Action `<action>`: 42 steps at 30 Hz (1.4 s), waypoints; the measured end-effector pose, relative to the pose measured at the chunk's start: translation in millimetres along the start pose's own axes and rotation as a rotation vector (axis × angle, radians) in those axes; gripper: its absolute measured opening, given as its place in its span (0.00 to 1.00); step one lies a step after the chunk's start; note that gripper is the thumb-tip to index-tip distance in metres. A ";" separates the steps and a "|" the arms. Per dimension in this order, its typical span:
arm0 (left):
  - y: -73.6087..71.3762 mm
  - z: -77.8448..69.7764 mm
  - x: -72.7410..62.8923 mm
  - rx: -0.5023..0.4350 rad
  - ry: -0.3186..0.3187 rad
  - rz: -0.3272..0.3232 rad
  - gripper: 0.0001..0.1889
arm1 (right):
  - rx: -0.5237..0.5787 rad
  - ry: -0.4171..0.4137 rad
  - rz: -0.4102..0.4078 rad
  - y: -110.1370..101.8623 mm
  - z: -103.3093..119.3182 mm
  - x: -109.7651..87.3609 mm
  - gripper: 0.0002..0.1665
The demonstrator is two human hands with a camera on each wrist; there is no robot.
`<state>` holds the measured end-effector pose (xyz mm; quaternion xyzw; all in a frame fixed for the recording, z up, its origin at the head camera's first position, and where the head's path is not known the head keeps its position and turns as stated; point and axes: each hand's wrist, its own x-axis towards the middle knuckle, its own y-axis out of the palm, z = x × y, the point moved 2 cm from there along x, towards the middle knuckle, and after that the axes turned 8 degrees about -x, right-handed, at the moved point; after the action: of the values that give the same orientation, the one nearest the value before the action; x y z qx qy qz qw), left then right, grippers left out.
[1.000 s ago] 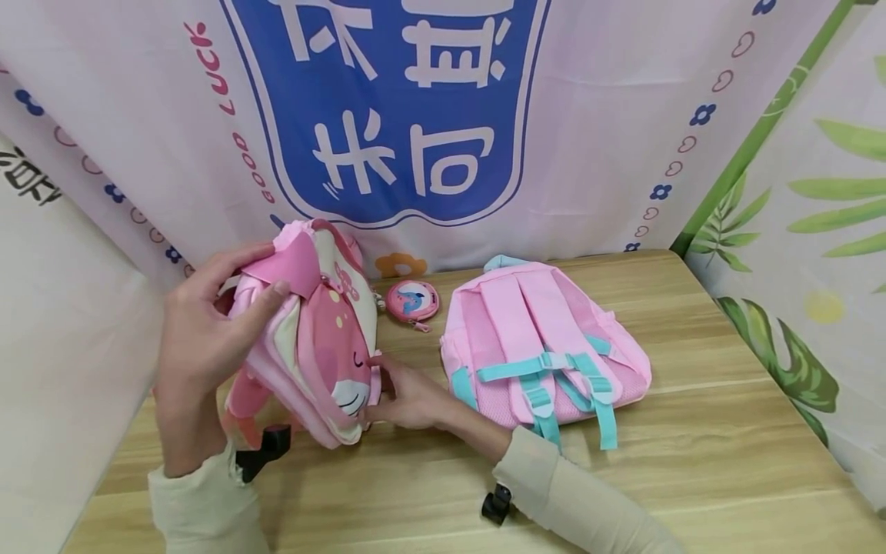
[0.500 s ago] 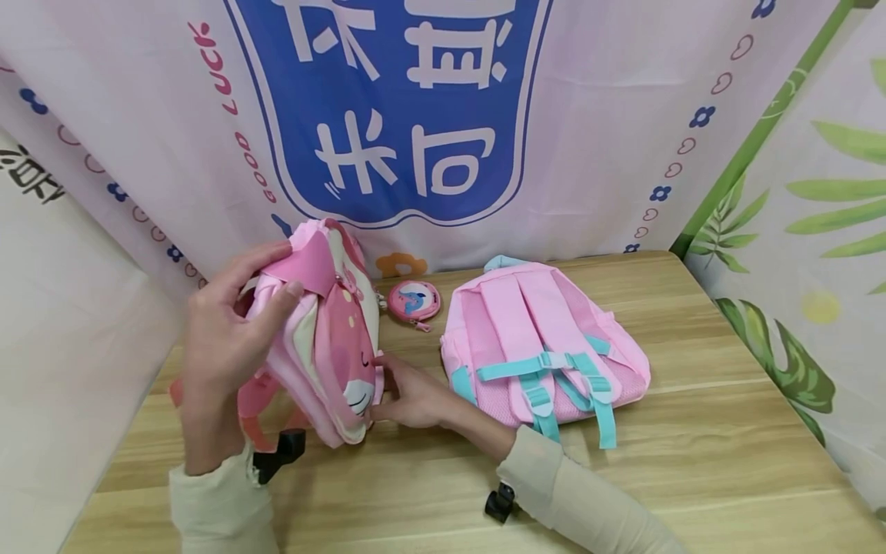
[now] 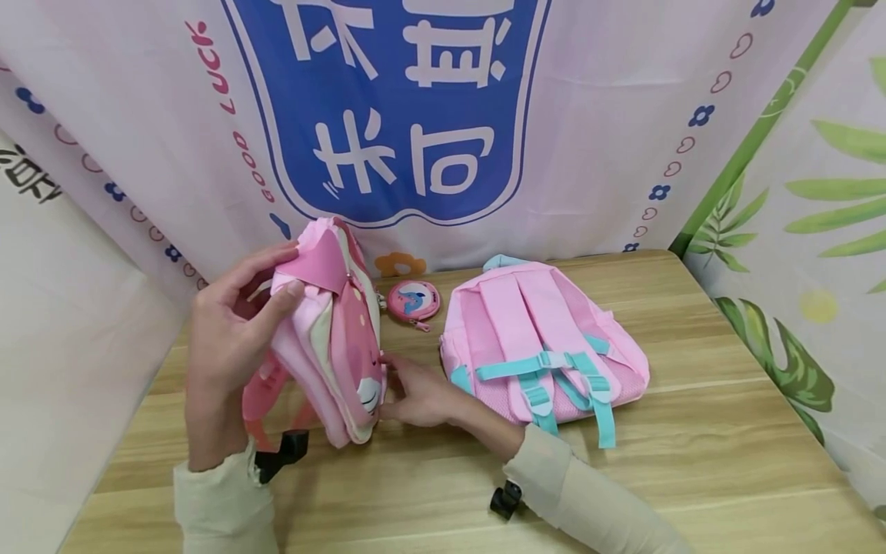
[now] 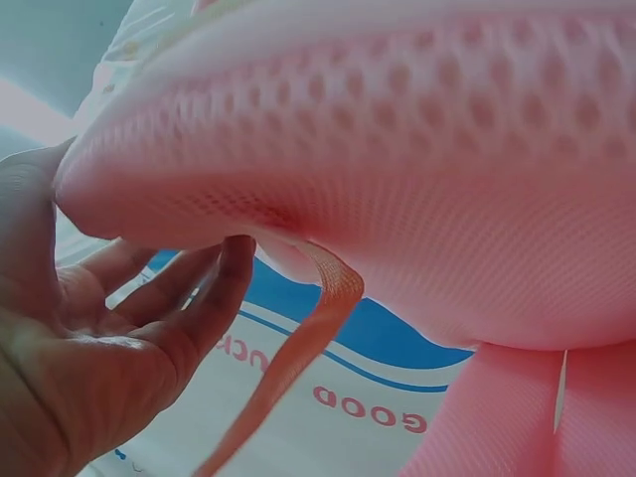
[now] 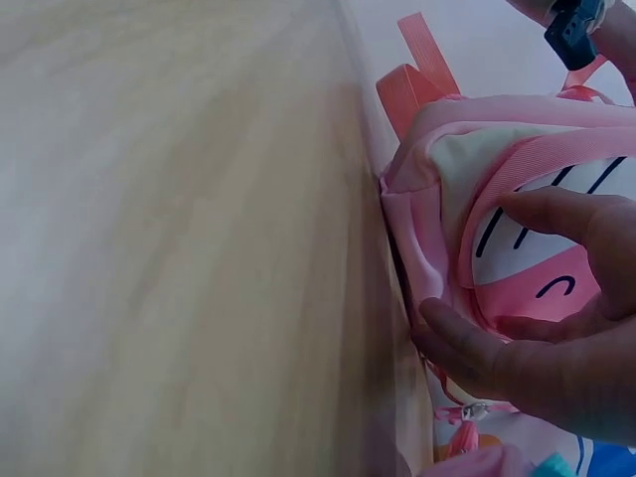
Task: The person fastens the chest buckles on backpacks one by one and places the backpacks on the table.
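A pink children's backpack (image 3: 354,331) with a smiling animal face stands tilted at the left of the table. My left hand (image 3: 224,327) holds its upper left side, thumb toward the front and fingers behind. In the left wrist view that hand (image 4: 109,348) is at the edge of the mesh back panel (image 4: 397,219), near an orange strap (image 4: 308,338). Low on the face side, my right hand (image 3: 422,392) grips the bag. Its thumb and bent fingers (image 5: 457,343) lie spread over the front pocket (image 5: 527,283) and side in the right wrist view.
A second pink backpack (image 3: 498,308) with turquoise straps lies straps-up right of centre. A small round dolphin purse (image 3: 413,300) lies between the bags, beside a metal clasp. Printed cloth (image 3: 588,138) hangs behind the wooden table (image 3: 720,431).
The animal-face backpack has shifted right and turned, so its face shows more edge-on. My left hand moved right with it, and my right hand moved slightly right. The other backpack stayed put.
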<state>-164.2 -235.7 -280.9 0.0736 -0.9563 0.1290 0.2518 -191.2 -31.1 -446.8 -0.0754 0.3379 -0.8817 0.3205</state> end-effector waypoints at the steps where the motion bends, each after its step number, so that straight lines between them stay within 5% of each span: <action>1: -0.5 0.6 0.3 -0.035 0.005 0.006 0.20 | -0.016 0.005 -0.003 -1.5 0.3 -1.2 0.52; 9: -2.0 5.3 1.8 -0.247 0.011 0.073 0.21 | 0.132 -0.043 -0.007 -23.4 7.1 -12.2 0.49; 26: 10.5 7.1 1.1 -0.177 -0.011 0.166 0.24 | 0.203 -0.190 -0.271 -111.9 57.1 -30.4 0.38; 34: 19.1 6.5 -1.9 -0.247 0.011 0.247 0.27 | 0.187 -0.307 -0.297 -126.8 82.1 -34.6 0.34; 42: 29.8 7.9 -2.7 -0.184 0.078 0.298 0.32 | 0.130 -0.343 -0.290 -133.1 88.8 -36.8 0.32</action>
<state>-171.6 -209.3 -295.1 -0.0975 -0.9539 0.0799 0.2726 -199.8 18.3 -290.5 -0.2514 0.2065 -0.9127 0.2472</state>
